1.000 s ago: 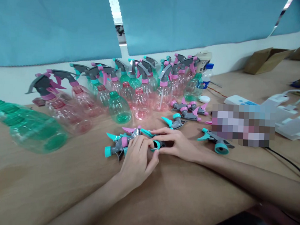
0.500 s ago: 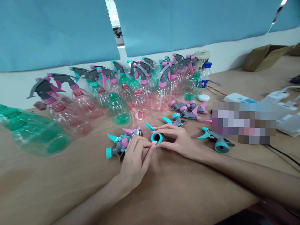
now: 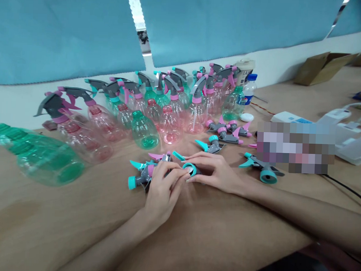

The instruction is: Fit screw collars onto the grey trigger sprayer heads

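Observation:
My right hand (image 3: 219, 172) is closed round a grey spray trigger head with a turquoise collar (image 3: 185, 166), its open end turned towards me. At that collar's mouth, my left hand (image 3: 163, 186) pinches a small white piece (image 3: 191, 171), perhaps a gasket or disc; its exact kind is too small to make out. Part of the piece sits inside the ring. Beside my left fingers lie several trigger heads (image 3: 140, 176) in grey, turquoise and pink, partly hidden by the hand. Another turquoise trigger head (image 3: 263, 170) rests right of my right hand.
Pink and green spray bottles (image 3: 145, 130) stand in rows at the back, many with trigger heads. Green bottles (image 3: 49, 158) lie at the left. Loose pink trigger heads (image 3: 228, 133), a blue-capped bottle (image 3: 249, 90), a white power strip (image 3: 290, 119) and a cardboard box (image 3: 321, 69) are towards the right.
My left fingers have brought the white piece from the collar's lower edge into its mouth. My right hand keeps its hold on the trigger head; the view has shifted slightly.

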Available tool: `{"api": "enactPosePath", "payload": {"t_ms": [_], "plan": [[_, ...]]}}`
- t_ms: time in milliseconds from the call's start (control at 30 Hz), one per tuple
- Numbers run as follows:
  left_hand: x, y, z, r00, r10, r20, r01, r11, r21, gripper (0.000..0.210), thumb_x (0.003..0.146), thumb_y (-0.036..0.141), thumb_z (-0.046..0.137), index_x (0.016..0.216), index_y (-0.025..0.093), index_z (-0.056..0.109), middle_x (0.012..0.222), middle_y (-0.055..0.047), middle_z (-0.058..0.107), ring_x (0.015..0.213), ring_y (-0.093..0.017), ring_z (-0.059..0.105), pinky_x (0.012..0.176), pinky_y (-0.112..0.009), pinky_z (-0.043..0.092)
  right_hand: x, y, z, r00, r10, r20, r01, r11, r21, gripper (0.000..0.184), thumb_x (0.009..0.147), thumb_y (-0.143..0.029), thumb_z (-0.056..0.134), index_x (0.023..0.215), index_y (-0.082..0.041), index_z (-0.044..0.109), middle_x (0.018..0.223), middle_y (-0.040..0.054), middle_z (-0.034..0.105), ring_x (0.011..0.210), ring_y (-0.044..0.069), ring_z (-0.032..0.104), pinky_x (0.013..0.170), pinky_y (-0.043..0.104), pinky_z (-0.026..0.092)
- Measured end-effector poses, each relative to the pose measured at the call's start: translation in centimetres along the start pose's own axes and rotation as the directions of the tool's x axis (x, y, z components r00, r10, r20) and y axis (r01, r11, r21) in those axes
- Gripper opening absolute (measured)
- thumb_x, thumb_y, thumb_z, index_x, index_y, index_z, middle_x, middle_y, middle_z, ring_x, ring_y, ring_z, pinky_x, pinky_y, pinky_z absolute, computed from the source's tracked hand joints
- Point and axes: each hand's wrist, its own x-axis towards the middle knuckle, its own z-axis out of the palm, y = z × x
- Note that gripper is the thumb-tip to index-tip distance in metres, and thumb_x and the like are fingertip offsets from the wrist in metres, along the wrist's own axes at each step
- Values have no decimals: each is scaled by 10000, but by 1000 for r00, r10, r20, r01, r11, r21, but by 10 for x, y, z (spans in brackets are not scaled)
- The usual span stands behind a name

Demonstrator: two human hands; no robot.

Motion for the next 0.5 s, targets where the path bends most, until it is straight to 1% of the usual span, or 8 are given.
{"api": "enactPosePath", "payload": {"t_ms": [100,200,300,400,500], "plan": [[0,1,-1,1000,-20,9,20,1000,12,151,927,158,473,997,225,589,946,-24,559,894,-172,520,811,-336,412,0,-1,-1,1000,2,-7,-1,1000,13,342,793,-350,669,1122,-262,635,1114,35,664,1033,197,609,897,371,503],[0,3,-2,999,-42,-10,42,999,-9,184,946,187,426,1079,219,550,992,-42,574,945,-187,518,851,-356,404,0,-2,-1,999,28,-22,-27,999,24,320,795,-350,668,1099,-254,645,1126,32,659,1041,196,604,912,367,501],[1,4,-2,1000,-21,0,21,999,-24,181,954,193,395,1039,213,553,1005,-42,600,966,-191,520,876,-366,394,0,-2,-1,999,41,-23,-40,999,25,313,791,-359,669,1085,-252,650,1130,31,658,1050,201,603,926,370,497],[1,4,-2,1000,12,25,-11,1000,-10,191,955,190,384,992,219,569,977,-27,633,943,-189,532,872,-370,386,0,-2,-1,999,33,-21,-33,999,19,333,793,-364,666,1105,-252,641,1141,35,654,1055,206,603,924,375,498],[2,5,-3,1000,16,14,-16,1000,1,169,945,185,403,967,215,568,952,-18,653,919,-188,538,865,-369,382,0,-2,-2,1000,26,-12,-26,1000,16,328,797,-362,662,1103,-248,641,1144,36,651,1056,202,603,921,368,498]]}}
